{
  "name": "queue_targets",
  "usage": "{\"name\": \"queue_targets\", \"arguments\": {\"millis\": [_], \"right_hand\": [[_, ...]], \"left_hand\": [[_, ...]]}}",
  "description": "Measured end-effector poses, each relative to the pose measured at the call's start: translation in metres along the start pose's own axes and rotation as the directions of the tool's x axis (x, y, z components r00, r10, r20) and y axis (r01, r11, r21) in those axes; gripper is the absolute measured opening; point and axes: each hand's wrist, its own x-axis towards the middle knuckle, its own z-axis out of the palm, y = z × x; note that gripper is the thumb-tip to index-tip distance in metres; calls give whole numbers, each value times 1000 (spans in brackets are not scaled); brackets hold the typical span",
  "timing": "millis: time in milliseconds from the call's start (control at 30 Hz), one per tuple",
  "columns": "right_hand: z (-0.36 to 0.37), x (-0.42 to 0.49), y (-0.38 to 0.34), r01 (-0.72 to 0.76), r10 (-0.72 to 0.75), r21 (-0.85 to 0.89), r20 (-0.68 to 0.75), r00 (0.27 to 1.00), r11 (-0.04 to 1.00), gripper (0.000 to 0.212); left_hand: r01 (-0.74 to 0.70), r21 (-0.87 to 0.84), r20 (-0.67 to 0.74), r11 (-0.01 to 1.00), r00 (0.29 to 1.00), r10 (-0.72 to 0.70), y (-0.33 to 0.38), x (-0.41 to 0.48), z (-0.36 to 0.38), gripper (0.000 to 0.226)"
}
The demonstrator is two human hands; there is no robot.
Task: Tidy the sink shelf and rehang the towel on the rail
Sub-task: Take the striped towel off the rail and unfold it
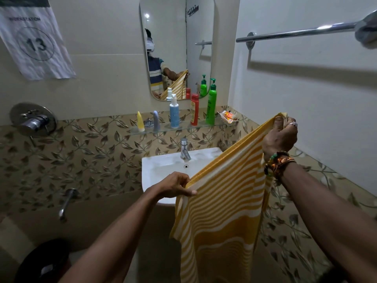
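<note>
Both hands up, stretching a yellow-and-white striped towel (224,201) by its top edge in front of the sink (163,166).

Left hand (175,185): fingers (182,180) curled tight, thumb underneath, pinching the towel's left top corner. It sits low, over the sink's front rim.

Right hand (279,137): fingers (290,124) closed in a fist round the right top corner, a bunch of cloth poking out above the knuckles. This hand is higher and further right, near the side wall. Ring on one finger, beaded bracelets (277,162) on the wrist.

The towel's top edge slopes up from left hand to right hand, and the rest hangs straight down past the bottom of the view. It touches neither rail nor shelf.

Rail (295,32): chrome bar on the right wall, well above the right hand. A grey cloth (367,31) is at its far right end, partly cut off.

Glass shelf (163,128) above the tap (184,149), items upright in a row from left to right: yellow tube (140,121), grey-blue tube (156,120), blue spray bottle (174,114), red bottle (194,110), green pump bottle (211,103). Crumpled orange-and-white wrappers (227,116) lie at the shelf's right end.

Mirror (177,37) above the shelf reflects the person holding the towel. Paper sign (34,41) reading 13 on the left wall, shower mixer (32,119) and spout (66,203) below it. Dark round object (44,262) bottom left, can't tell what.
</note>
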Motion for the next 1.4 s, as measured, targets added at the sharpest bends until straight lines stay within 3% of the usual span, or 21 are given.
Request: {"name": "queue_targets", "arguments": {"millis": [67,133,200,267,367,433,500,567,700,900,1100,1400], "right_hand": [[-3,1,5,65,-55,-107,93,994,992,36],[-4,-6,7,229,-176,-106,367,913,968,34],[-4,-17,7,415,-255,-54,715,651,908,43],[-1,-33,6,498,-188,-9,920,344,867,63],[7,-56,4,456,-32,-7,996,78,890,77],[12,-61,4,409,28,-29,1000,7,912,67],[16,-59,5,350,73,-67,997,-5,935,47],[17,-57,5,302,96,-96,995,16,948,34],[18,-59,2,365,21,-56,995,100,929,28],[19,-59,-5,509,-145,-44,934,326,860,15],[15,-40,-4,508,-236,-169,735,636,844,19],[-1,-29,-1,367,-193,-356,440,877,859,20]], "left_hand": [[-25,-141,-91,990,996,12,3,0,-2,27],[-57,-261,-145,964,989,19,13,3,0,20],[-89,-330,-151,940,988,41,28,10,3,12],[-107,-340,-126,934,990,67,47,17,5,7],[-135,-324,-93,936,989,110,71,25,7,4],[-152,-348,-67,925,988,137,81,26,6,3],[-153,-321,-58,935,988,142,85,24,0,2],[-153,-255,-64,955,988,141,85,20,-5,4],[-127,-158,-66,979,991,117,82,13,-9,19],[-6,30,14,1000,1000,6,65,1,-15,53],[100,194,-38,976,995,-94,42,-8,-25,35],[53,234,-93,971,995,-31,42,-14,-31,26]]}}
